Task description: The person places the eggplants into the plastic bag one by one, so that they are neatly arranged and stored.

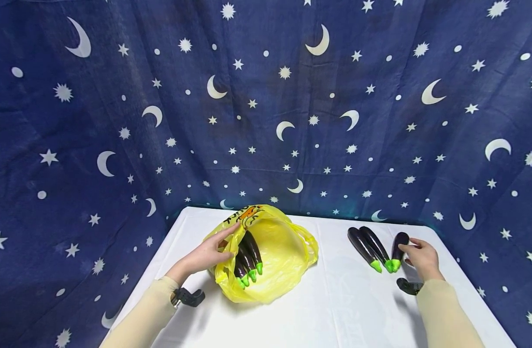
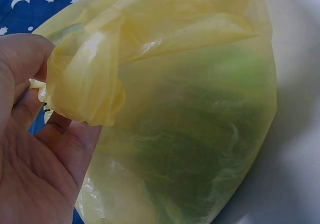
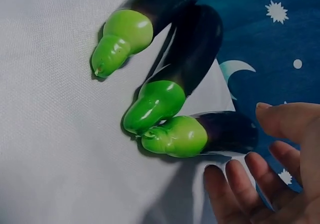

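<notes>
A yellow plastic bag (image 1: pixel 287 256) lies on its side with its mouth facing the near side of the table, and several dark purple eggplants (image 1: pixel 251 251) with green stem ends rest inside. My left hand (image 1: pixel 203 256) holds the bag's left rim, the gathered plastic between thumb and fingers. Over on the right, my right hand (image 1: pixel 424 260) is beside the rightmost eggplant (image 1: pixel 398 247), thumb and fingers spread around its dark end in the right wrist view. Two more eggplants (image 1: pixel 361 244) lie side by side just left of that one, stem ends toward me.
A white cloth covers the table (image 1: pixel 335 299). Behind and at both sides hangs a dark blue curtain (image 1: pixel 266 121) with moons and stars. Each wrist wears a black camera strap (image 1: pixel 190 297).
</notes>
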`<state>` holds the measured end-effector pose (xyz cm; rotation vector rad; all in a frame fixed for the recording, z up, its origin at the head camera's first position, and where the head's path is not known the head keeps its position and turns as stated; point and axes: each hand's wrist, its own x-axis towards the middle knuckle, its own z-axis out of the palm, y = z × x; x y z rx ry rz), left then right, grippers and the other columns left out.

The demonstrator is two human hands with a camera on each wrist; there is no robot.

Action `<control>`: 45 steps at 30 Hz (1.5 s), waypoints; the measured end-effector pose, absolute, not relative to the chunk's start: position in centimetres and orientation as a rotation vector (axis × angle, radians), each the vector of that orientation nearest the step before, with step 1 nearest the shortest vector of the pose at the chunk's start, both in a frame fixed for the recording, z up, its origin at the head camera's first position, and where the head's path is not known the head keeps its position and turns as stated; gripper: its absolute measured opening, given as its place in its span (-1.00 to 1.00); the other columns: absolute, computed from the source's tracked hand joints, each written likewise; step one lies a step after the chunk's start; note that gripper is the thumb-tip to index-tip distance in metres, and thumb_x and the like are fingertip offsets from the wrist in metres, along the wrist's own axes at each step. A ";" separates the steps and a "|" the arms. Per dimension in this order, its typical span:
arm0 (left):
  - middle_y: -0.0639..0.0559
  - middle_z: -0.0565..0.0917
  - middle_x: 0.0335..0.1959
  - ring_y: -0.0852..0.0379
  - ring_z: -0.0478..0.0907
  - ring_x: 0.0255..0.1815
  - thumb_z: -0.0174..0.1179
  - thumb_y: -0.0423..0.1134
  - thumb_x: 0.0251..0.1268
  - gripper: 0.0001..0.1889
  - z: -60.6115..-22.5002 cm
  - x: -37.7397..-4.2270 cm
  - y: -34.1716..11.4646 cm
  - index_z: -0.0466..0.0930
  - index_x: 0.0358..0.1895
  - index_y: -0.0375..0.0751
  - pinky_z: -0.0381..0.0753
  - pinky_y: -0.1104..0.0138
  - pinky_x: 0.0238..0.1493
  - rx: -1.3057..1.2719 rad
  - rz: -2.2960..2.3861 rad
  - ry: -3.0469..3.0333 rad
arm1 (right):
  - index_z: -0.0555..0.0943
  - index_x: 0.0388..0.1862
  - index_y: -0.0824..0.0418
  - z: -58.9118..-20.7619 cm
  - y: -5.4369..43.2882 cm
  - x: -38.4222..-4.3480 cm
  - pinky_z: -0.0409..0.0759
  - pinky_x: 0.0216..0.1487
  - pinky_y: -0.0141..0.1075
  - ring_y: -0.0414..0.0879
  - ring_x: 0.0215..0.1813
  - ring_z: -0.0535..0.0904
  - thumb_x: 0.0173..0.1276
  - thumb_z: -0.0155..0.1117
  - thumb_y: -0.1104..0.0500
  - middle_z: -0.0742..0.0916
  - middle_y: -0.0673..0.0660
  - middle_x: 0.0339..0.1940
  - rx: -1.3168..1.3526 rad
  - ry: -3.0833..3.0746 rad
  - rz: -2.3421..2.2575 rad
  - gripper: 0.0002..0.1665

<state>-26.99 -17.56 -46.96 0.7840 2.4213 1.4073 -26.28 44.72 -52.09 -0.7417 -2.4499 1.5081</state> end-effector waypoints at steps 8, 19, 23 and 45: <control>0.14 0.08 0.65 -0.10 0.30 0.48 0.27 -0.32 0.36 -0.12 -46.9 -27.0 -17.6 0.05 0.67 0.18 0.30 -0.03 0.44 0.782 1.397 2.427 | 0.07 0.59 0.51 -52.6 44.4 -27.0 0.67 0.04 -0.03 0.42 0.36 0.39 0.40 0.27 0.11 0.31 0.61 0.44 -0.915 -2.435 1.544 -0.04; 0.12 0.08 0.65 -0.17 0.35 0.44 0.26 -0.31 0.36 -0.12 -46.8 -27.0 -17.6 0.06 0.66 0.19 0.29 -0.08 0.44 0.742 1.405 2.426 | -0.02 0.57 0.58 -53.1 44.5 -27.4 0.73 -0.17 -0.13 0.41 0.28 0.44 0.40 0.25 0.13 0.34 0.66 0.36 -0.927 -2.483 1.530 0.01; 0.11 0.07 0.65 -0.18 0.34 0.45 0.26 -0.32 0.35 -0.12 -47.0 -27.1 -17.6 0.05 0.66 0.20 0.28 -0.10 0.45 0.737 1.411 2.420 | -0.04 0.59 0.56 -53.2 44.7 -27.6 0.74 -0.21 -0.17 0.38 0.24 0.49 0.38 0.26 0.19 0.33 0.66 0.38 -0.964 -2.461 1.570 0.01; 0.12 0.08 0.65 -0.13 0.26 0.51 0.26 -0.32 0.34 -0.12 -46.9 -27.0 -17.7 0.07 0.66 0.19 0.24 -0.07 0.47 0.746 1.406 2.428 | -0.09 0.58 0.57 -52.9 44.3 -27.4 0.74 -0.20 -0.11 0.42 0.20 0.51 0.33 0.30 0.28 0.32 0.68 0.37 -0.958 -2.465 1.637 0.05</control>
